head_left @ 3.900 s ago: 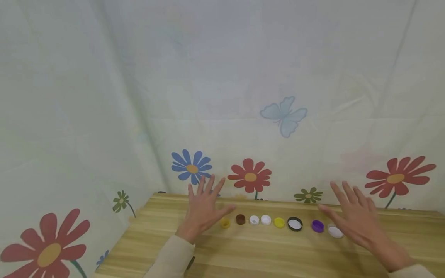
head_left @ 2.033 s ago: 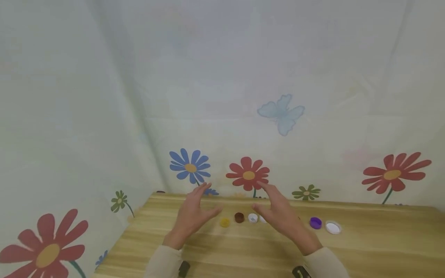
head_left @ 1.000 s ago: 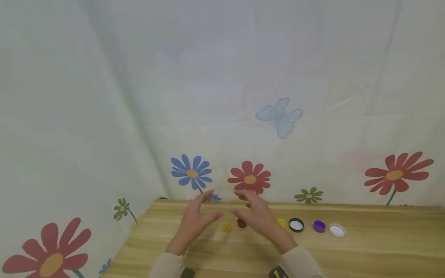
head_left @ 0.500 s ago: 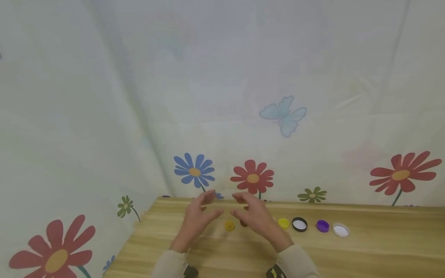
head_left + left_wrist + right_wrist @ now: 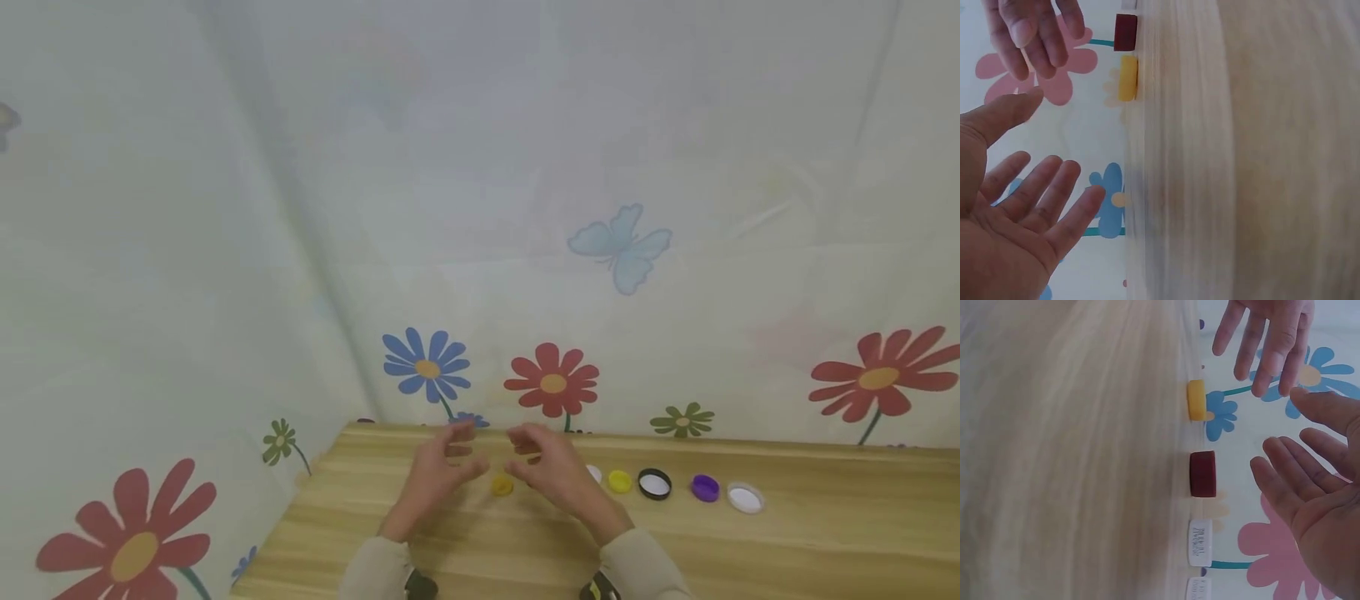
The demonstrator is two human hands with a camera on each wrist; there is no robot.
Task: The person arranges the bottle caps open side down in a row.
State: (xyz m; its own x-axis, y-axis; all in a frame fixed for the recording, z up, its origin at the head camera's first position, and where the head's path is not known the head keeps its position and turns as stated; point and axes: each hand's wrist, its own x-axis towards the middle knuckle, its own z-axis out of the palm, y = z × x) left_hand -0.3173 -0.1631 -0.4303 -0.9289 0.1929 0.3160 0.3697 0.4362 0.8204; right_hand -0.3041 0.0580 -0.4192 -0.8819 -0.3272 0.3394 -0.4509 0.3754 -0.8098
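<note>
Both hands hover over the wooden table with relaxed, slightly bent fingers, fingertips facing each other across a small gap. Neither my left hand (image 5: 437,477) nor my right hand (image 5: 553,471) holds anything. Low between them sits an orange-yellow cap (image 5: 502,485). A dark red-brown cap (image 5: 1203,474) shows in the right wrist view, followed by a white cap with printing (image 5: 1200,542); in the head view the right hand mostly covers these. Farther right in the row are a white cap (image 5: 593,474), a yellow cap (image 5: 619,481), and a black-rimmed lid (image 5: 655,484).
A purple cap (image 5: 705,488) and a clear-rimmed white lid (image 5: 746,498) finish the row at the right. Behind the wooden table (image 5: 847,542) hangs a pale curtain (image 5: 480,208) printed with flowers and a butterfly.
From wide apart, the right hand has come left from near the white lid to face the left hand. Fingers of both have bent a little more. The caps stay in their row.
</note>
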